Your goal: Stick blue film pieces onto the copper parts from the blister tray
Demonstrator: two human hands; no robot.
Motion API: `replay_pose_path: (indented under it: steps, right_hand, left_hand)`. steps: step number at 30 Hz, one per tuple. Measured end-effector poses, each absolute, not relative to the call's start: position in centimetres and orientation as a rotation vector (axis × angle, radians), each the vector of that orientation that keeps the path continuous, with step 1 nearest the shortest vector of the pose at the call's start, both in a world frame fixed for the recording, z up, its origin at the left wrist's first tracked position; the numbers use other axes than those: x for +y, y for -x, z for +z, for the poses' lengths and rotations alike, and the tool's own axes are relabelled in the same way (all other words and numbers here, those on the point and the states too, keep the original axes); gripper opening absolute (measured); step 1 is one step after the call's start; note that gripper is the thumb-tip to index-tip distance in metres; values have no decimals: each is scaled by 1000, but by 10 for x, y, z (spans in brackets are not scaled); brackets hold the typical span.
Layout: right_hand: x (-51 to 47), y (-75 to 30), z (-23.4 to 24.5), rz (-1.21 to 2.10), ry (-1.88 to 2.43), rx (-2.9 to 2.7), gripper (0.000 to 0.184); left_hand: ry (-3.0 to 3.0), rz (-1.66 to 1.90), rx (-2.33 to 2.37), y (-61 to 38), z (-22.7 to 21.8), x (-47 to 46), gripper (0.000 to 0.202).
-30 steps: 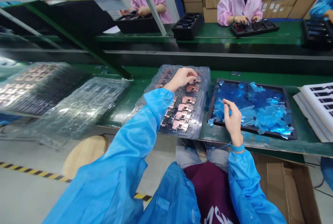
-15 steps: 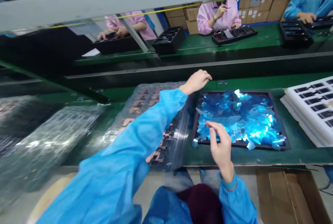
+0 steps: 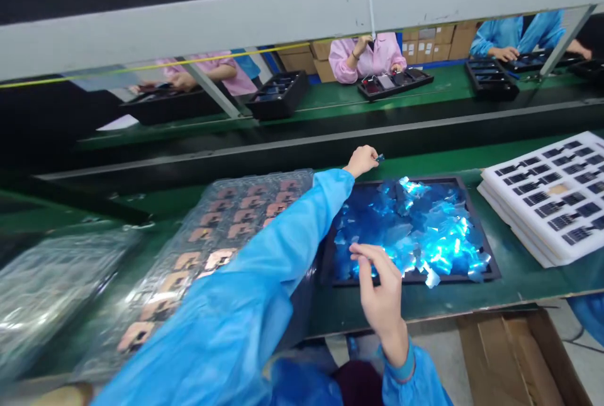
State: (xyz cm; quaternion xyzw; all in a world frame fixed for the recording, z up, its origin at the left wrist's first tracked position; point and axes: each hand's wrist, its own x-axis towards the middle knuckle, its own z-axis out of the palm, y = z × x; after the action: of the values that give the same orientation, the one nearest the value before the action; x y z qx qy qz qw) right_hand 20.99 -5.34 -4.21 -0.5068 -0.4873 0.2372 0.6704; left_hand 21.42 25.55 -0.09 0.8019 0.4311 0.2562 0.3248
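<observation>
My left hand (image 3: 362,159) is stretched out beyond the tray and pinches a small dark flat part (image 3: 380,158) at its fingertips, just above the green bench. In front of me, the fingers of my right hand (image 3: 383,289) are pressed together over the near left corner of a black tray (image 3: 491,267). Whether anything sits in that pinch is too small to tell. Loose shiny blue film pieces (image 3: 453,239) are heaped in the tray. Left of it, partly under my left sleeve, lie clear plastic blister trays (image 3: 189,236) with copper-coloured parts (image 3: 219,259) in their pockets.
White foam sheets (image 3: 542,204) with dark pieces are stacked at right. More clear trays (image 3: 42,286) lie far left. A grey beam (image 3: 283,16) crosses overhead. Co-workers sit across the line behind black trays (image 3: 396,83). A cardboard box (image 3: 523,349) stands below the bench edge.
My left hand has picked up the small part that lay on the bench behind the tray. My right hand keeps its pinch near the tray's corner. The view has shifted right.
</observation>
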Motion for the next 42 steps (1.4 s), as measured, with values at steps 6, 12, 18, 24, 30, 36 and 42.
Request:
replay_pose_path:
  steps: [6, 12, 18, 24, 30, 36, 42]
  right_hand:
    - [-41, -216, -30, 488, 1264, -834, 35]
    - [-49, -209, -19, 739, 1166, -830, 31]
    - [-66, -197, -17, 839, 1168, -889, 24]
    - [-70, -196, -25, 885, 1165, -962, 28]
    - [-71, -188, -24, 859, 1177, -1013, 32]
    - [-69, -181, -13, 821, 1224, -1063, 41]
    - [-78, -174, -5, 492, 1214, -1335, 33]
  left_hand:
    - [-1655, 536, 926, -131, 41, 135, 24]
    - [-1657, 725, 976, -75, 50, 9, 17]
    - [-1700, 961, 1146, -50, 34, -28, 10]
    - [-1685, 986, 1157, -37, 21, -40, 13]
    - [-1717, 1029, 1169, -26, 19, -48, 14]
    - [-1615, 1026, 1147, -16, 17, -59, 18]
    - [-1452, 1107, 1158, -15, 8, -64, 26]
